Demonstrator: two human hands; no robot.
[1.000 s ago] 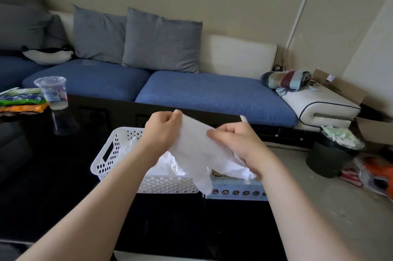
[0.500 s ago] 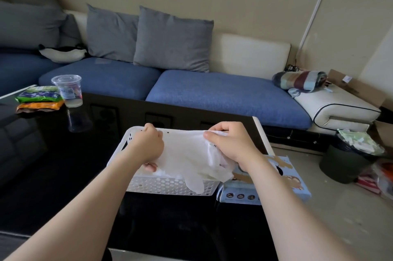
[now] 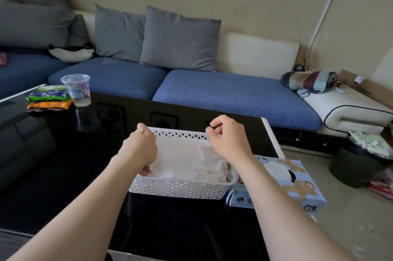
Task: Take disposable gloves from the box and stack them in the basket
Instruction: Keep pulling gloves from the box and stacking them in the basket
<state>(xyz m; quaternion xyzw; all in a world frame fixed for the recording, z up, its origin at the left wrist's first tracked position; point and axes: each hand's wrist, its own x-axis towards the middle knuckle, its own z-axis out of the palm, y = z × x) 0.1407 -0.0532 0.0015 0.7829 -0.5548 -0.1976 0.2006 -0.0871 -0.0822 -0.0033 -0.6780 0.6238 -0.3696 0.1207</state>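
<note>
A white perforated basket (image 3: 180,189) stands on the black glossy table (image 3: 63,175), with white disposable gloves (image 3: 191,163) lying flat inside it. My left hand (image 3: 140,148) grips the left edge of the top glove, its fingertips curled under it inside the basket. My right hand (image 3: 228,142) is curled at the glove's right corner over the basket's far right rim, thumb and forefinger pinched together. Right of the basket lies the light blue glove box (image 3: 302,188), with a white glove (image 3: 274,168) poking out of its opening.
A clear plastic cup (image 3: 77,90) and snack packets (image 3: 50,99) sit at the table's far left. A blue sofa (image 3: 223,94) with grey cushions runs behind the table. On the floor at the right stands a dark bin (image 3: 357,167).
Both hands have lowered the spread glove from mid-air down into the basket, where it now lies flat on the others. The view has shifted, so the glove box shows fully.
</note>
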